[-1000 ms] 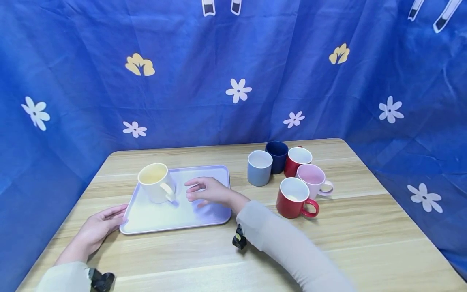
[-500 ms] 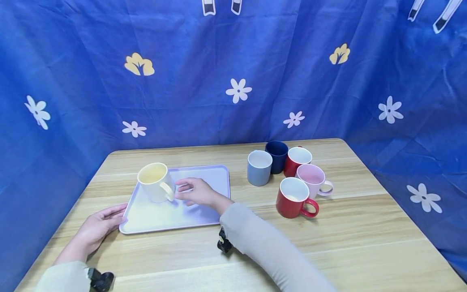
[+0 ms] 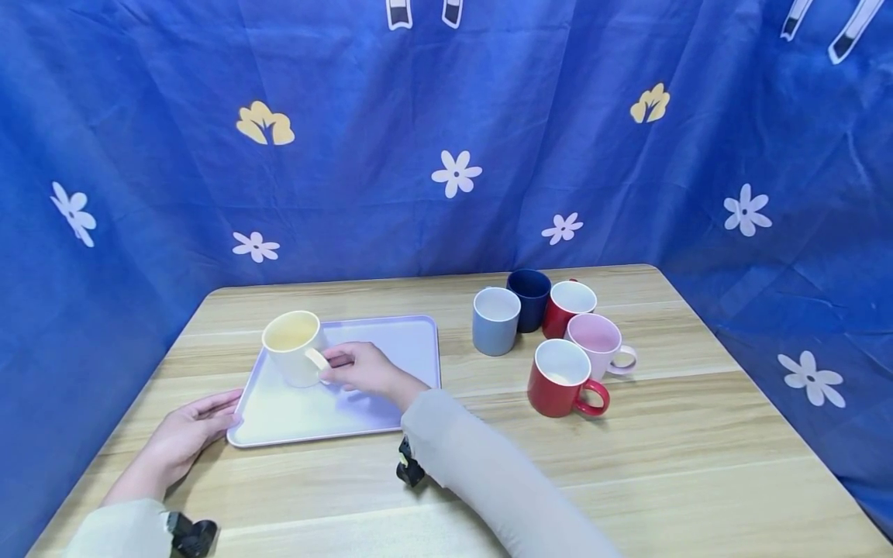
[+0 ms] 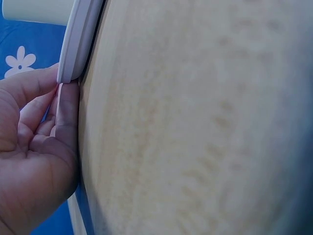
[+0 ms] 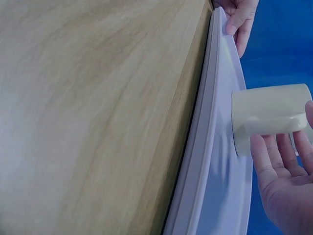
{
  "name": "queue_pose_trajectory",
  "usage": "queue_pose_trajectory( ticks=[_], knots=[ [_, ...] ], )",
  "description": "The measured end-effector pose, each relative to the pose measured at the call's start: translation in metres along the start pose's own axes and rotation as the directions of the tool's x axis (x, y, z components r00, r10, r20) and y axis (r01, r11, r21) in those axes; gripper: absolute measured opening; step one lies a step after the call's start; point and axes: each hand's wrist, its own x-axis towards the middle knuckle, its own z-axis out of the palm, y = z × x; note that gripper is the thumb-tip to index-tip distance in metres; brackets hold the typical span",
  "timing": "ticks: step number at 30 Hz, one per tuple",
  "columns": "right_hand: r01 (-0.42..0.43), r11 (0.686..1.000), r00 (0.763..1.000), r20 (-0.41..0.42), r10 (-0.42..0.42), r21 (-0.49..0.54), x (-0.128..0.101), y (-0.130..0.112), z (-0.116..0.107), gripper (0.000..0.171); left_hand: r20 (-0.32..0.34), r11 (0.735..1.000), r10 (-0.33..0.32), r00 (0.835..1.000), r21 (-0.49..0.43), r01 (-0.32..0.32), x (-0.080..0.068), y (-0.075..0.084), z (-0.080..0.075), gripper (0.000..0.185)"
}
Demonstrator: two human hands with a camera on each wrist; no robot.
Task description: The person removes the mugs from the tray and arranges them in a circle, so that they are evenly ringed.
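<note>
A cream mug stands upright on the left part of a pale lilac tray, its handle turned to the right. My right hand is at that handle, with finger and thumb pinching it in the head view. Seen from the right wrist, the fingers go behind the handle and the thumb shows only at the picture's edge. At the tray's near left corner, my left hand grips the rim. Its thumb lies on the rim's upper side, the other fingers low against the table.
Several mugs stand grouped right of the tray: grey-blue, navy, pink and two red, one in front and one behind. A blue patterned curtain hangs behind the wooden table.
My right hand has moved left across the tray to the cream mug's handle and closed its fingers there. The left hand has stayed at the tray's corner.
</note>
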Motion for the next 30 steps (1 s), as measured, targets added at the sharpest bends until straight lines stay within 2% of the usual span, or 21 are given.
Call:
queue_pose_trajectory(
  ticks=[16, 23, 30],
  knots=[
    [0.017, 0.988, 0.998, -0.063, -0.028, -0.155, 0.010, 0.001, 0.013, 0.020, 0.001, 1.000, -0.002, 1.000, 0.005, 0.002, 0.000, 0.000, 0.001, 0.068],
    [0.007, 0.988, 0.996, -0.090, -0.021, -0.155, 0.008, -0.001, 0.015, 0.013, 0.002, 1.000, 0.002, 1.000, -0.006, -0.002, -0.001, -0.001, 0.001, 0.067],
    [0.013, 0.990, 0.996, -0.087, -0.025, -0.142, 0.003, -0.004, 0.016, 0.015, -0.004, 1.000, 0.008, 1.000, -0.023, -0.008, -0.002, -0.002, 0.002, 0.064]
  ],
)
